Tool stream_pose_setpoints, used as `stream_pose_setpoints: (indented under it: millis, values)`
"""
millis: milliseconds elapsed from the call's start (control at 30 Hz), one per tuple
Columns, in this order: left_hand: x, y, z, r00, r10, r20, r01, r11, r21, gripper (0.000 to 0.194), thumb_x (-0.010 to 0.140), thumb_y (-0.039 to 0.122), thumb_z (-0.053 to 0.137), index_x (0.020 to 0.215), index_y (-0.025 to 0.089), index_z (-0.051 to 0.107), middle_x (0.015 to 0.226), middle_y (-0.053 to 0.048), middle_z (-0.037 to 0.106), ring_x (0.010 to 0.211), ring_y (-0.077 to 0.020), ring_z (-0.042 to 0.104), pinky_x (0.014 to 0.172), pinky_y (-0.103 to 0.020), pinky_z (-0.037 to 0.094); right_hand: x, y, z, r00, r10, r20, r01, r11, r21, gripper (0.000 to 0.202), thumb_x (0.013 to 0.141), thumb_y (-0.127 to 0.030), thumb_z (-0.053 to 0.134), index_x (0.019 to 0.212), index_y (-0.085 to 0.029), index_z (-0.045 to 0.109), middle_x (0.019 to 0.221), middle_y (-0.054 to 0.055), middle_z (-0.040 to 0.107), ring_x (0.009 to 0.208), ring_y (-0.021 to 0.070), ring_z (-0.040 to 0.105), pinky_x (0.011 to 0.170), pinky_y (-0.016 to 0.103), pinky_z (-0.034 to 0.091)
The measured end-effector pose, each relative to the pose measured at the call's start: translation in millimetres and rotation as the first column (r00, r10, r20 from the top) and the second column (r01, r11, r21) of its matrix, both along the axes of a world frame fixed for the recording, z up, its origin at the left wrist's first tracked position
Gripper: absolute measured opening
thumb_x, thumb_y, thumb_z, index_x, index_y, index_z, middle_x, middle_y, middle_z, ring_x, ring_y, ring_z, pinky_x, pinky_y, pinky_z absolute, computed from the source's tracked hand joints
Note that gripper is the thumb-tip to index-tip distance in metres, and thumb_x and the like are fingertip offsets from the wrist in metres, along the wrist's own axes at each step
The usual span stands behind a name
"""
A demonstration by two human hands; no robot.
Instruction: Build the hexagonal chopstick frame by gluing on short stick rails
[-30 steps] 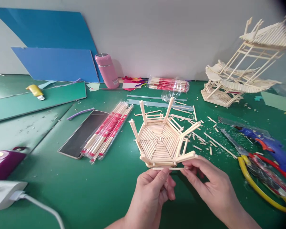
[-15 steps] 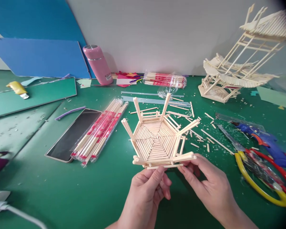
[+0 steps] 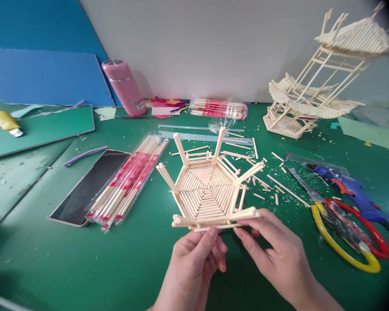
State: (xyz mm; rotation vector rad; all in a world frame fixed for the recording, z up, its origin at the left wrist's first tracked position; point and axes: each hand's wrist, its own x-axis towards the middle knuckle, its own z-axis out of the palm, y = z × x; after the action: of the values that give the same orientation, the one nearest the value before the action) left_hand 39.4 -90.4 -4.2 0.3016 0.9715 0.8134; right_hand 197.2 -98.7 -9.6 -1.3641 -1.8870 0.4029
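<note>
A six-sided base of wooden sticks (image 3: 207, 190), with upright stick posts at its corners, sits in the middle of the view. Along its near edge lies a thin wooden stick (image 3: 218, 227). My left hand (image 3: 197, 259) pinches this stick, thumb on top and fingers curled beneath. At the stick's right end, my right hand (image 3: 272, 250) has its thumb and fingers closed round the stick and the near right corner of the base. The contact of the right fingertips is partly hidden by a post.
Scissors (image 3: 320, 207) and a blue glue gun (image 3: 353, 190) lie on the right. Behind them stands a stick pavilion (image 3: 311, 95). To the left are bagged sticks (image 3: 129, 177) and a phone (image 3: 90, 185). A pink flask (image 3: 125, 88) stands by the wall; stick offcuts (image 3: 262, 183) are scattered nearby.
The whole scene has shifted a little to the left as my view turned. Both hands keep their places on the stick and the base.
</note>
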Motion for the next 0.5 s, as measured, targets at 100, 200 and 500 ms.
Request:
stream_pose_setpoints:
  millis: [100, 200, 500]
  values:
    - [0.2, 0.6, 0.0, 1.0, -0.005, 0.0, 0.005, 1.0, 0.002, 0.029, 0.071, 0.036, 0.068, 0.058, 0.01, 0.063, 0.054, -0.001, 0.054, 0.048, -0.0076, 0.043, 0.05, -0.02, 0.034, -1.5, -0.1, -0.7, 1.0, -0.015, 0.01, 0.015, 1.0, 0.005, 0.018, 0.08, -0.008, 0.056, 0.095, -0.017, 0.059, 0.085, 0.004, 0.059, 0.074, 0.0107, 0.057, 0.065, 0.021, 0.049]
    - [0.6, 1.6, 1.2, 1.0, -0.006, -0.003, 0.006, 1.0, -0.003, 0.029, 0.072, 0.035, 0.068, 0.058, 0.01, 0.062, 0.054, -0.001, 0.054, 0.048, -0.0077, 0.043, 0.05, -0.02, 0.034, -2.6, 0.4, -0.3, 1.0, -0.02, 0.011, 0.02, 1.0, 0.011, 0.016, 0.08, -0.008, 0.056, 0.094, -0.016, 0.059, 0.085, 0.005, 0.059, 0.074, 0.0115, 0.059, 0.066, 0.022, 0.05]
    - [-1.9, -0.5, 3.6, 1.0, 0.0, 0.004, 0.0, 1.0, -0.006, 0.028, 0.074, 0.033, 0.066, 0.058, 0.01, 0.062, 0.054, -0.001, 0.053, 0.047, -0.0074, 0.043, 0.05, -0.02, 0.033, -1.9, 0.3, 2.5, 0.999, -0.028, 0.029, 0.027, 1.0, 0.01, 0.014, 0.08, -0.011, 0.055, 0.092, -0.018, 0.059, 0.081, 0.004, 0.058, 0.07, 0.013, 0.06, 0.061, 0.023, 0.051]
